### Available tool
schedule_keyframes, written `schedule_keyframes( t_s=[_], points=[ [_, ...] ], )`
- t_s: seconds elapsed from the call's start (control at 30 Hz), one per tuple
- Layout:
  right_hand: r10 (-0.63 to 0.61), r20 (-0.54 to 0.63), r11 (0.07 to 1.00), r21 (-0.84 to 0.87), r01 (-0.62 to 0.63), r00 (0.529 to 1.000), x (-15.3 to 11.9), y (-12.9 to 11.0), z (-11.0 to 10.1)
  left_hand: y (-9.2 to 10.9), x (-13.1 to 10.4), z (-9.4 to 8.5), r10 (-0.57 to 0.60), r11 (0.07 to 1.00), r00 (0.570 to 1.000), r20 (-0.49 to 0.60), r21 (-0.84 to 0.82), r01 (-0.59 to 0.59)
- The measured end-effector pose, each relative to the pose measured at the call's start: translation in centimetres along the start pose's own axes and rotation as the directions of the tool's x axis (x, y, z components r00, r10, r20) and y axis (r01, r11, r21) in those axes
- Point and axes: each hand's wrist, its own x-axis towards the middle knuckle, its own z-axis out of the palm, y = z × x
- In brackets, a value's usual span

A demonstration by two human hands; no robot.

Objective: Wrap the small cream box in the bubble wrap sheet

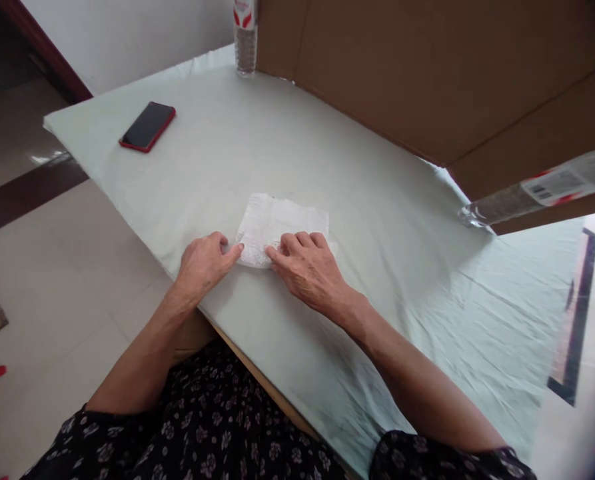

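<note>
White crinkled sheet (280, 217), one: lying on cloth-covered desk (202, 160). Left hand (204, 261) is touching its left edge; right hand (310, 267), apart, is resting on its near side; whether pinching, cannot tell. Apparently being straightened; next move seemingly calling for light pressure.
</note>
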Motion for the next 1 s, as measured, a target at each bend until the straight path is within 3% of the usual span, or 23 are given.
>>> schedule_keyframes(
  t_s=[0.17,0.3,0.43,0.53,0.63,0.83,1.0],
  points=[
    [0.001,-0.008,1.0,0.01,-0.001,1.0,0.0,0.0,0.1,0.1,0.6,0.0,0.078,0.994,0.995,0.054,0.071,-0.082],
    [0.005,-0.005,1.0,0.015,-0.005,1.0,0.0,0.0,0.1,0.3,0.4,-0.2,0.035,0.985,0.983,0.178,-0.171,-0.004],
    [0.007,0.011,1.0,0.023,-0.008,1.0,0.1,-0.1,0.1,0.6,-0.4,0.0,-0.049,0.8,0.977,0.21,-0.577,0.164],
    [0.001,0.008,1.0,0.027,-0.001,1.0,0.1,0.0,0.1,1.0,-0.7,0.7,-0.121,0.651,0.973,0.198,-0.724,0.228],
    [-0.002,-0.001,1.0,0.029,0.003,1.0,0.1,0.0,0.1,1.3,-0.5,1.6,-0.132,0.589,0.977,0.165,-0.78,0.211],
    [-0.02,0.011,1.0,0.02,0.019,1.0,0.4,0.1,-0.1,2.1,0.2,2.5,0.004,0.61,0.993,0.116,-0.787,0.089],
    [-0.032,0.031,0.999,0.005,0.032,0.999,0.6,0.1,-0.2,3.5,0.0,2.7,0.014,0.524,0.995,0.102,-0.848,0.08]
  ],
)
